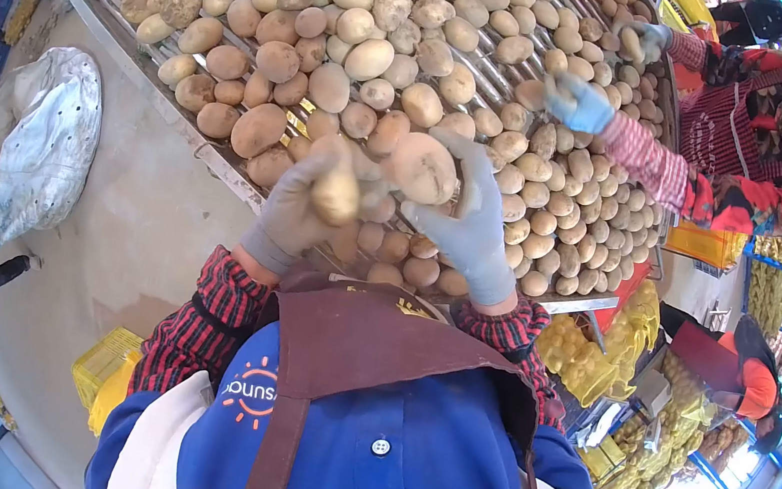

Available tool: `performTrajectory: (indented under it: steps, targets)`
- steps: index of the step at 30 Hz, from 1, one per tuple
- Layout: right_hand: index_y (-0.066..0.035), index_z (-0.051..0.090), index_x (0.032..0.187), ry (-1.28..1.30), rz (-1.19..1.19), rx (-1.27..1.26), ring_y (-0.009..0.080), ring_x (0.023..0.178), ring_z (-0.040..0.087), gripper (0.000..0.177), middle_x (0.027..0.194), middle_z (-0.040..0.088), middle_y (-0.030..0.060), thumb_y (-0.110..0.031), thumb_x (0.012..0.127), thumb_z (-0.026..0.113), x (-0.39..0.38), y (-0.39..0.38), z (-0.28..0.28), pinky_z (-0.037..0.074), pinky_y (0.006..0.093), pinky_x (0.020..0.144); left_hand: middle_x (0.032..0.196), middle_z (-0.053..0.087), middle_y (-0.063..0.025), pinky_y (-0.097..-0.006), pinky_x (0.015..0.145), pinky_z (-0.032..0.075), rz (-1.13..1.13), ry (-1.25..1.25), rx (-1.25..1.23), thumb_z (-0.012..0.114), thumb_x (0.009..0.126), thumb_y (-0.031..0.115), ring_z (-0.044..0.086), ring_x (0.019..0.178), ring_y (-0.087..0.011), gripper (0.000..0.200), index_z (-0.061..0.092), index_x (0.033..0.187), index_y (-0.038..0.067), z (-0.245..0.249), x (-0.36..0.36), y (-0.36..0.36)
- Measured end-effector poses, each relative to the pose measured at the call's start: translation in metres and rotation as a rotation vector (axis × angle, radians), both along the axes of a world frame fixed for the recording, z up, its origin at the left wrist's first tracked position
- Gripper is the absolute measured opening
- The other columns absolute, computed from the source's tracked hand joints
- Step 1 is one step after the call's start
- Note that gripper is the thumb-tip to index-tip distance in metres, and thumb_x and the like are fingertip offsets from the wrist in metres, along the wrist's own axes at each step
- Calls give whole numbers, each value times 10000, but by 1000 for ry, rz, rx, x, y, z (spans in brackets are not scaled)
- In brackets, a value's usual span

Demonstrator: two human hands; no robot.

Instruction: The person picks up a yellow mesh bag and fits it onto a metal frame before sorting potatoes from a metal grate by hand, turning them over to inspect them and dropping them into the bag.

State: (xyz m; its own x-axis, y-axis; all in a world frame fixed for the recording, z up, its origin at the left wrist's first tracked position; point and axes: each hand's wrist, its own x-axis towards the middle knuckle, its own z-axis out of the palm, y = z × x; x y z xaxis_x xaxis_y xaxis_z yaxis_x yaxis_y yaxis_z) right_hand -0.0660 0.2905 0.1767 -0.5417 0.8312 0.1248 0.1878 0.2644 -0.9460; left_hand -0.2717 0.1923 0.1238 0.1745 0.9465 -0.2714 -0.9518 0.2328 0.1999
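Many potatoes (422,105) lie piled on a slatted metal table (483,66) in front of me. My right hand (470,221), in a grey glove, curls its fingers and thumb around a large, pale potato (425,169) just above the pile. To its left, my gloved left hand (289,214) grips a smaller yellowish potato (335,198), smeared by motion. Both hands are over the near edge of the table, close together. Dark soil patches show on several potatoes.
Across the right side, a co-worker's blue-gloved hand (579,104) reaches among the potatoes. A white sack (41,152) is at the left. Yellow net bags (588,350) stand at the lower right, a yellow crate (105,364) at the lower left. Another person (746,374) is farther right.
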Motion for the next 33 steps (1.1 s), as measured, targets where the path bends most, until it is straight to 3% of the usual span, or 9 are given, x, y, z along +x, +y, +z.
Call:
performTrajectory:
  steps: [2,6,9,12,17,24,28,31,33]
  targets:
    - [-44,545,1352,9,43,-3,308,1188,594,723,1278,592,143,-134,695,833,1,0,9,476,413,1018,1244,630,-130,-396,856,568,-42,250,-95,608,1008,342,639,1073,-239,489,528,1376,29,27,10,4]
    - [-6,513,1400,40,154,-153,217,1310,496,723,1380,523,114,-135,742,785,2,-4,11,403,371,1104,1277,614,-91,-315,1019,507,-157,712,-11,566,1021,235,610,1157,-154,495,464,1433,-18,31,19,7]
    - [-38,528,1394,149,191,-147,287,1334,509,645,1431,519,154,-120,787,730,1,-3,10,392,391,1124,1256,616,-57,-274,979,502,-37,767,391,603,1000,181,602,1109,-106,476,481,1414,-19,56,25,14]
    - [-19,542,1377,240,153,-317,261,1356,488,612,1450,511,144,-87,787,691,-3,-4,12,377,386,1140,1215,626,-43,-264,902,518,-99,333,92,618,987,155,603,1068,-87,452,501,1385,-23,52,30,21]
    - [-15,568,1348,322,134,-474,231,1340,493,594,1455,511,131,-42,763,666,-11,1,15,379,378,1140,1064,650,-30,-231,700,537,51,784,-106,694,910,52,636,846,-75,432,545,1313,11,70,26,26]
    - [-2,607,1175,655,-3,-656,190,1237,552,331,1357,570,120,-87,872,712,-29,1,-4,457,338,1053,1029,629,-14,-214,669,521,65,1180,21,728,870,7,602,801,-50,445,562,1283,27,75,31,33]
    - [0,585,1176,140,-78,-244,199,1218,564,301,1331,580,140,-159,945,694,-25,9,-7,478,344,1032,1064,616,-15,-217,693,522,78,956,-98,676,959,173,603,867,-60,387,556,1307,51,56,32,36]
    - [-9,548,1300,493,-117,-609,319,1236,590,416,1292,597,176,-260,979,631,-14,15,-22,487,473,1060,1093,625,-37,-257,739,549,114,701,-143,577,1035,329,634,918,-106,393,553,1323,62,55,37,37]
    - [3,530,1289,1049,-14,-1310,271,1230,588,385,1311,587,154,-202,978,628,-3,16,-13,529,445,1017,1104,632,-52,-284,766,564,181,646,-127,511,1069,398,651,940,-135,428,548,1335,65,48,38,34]
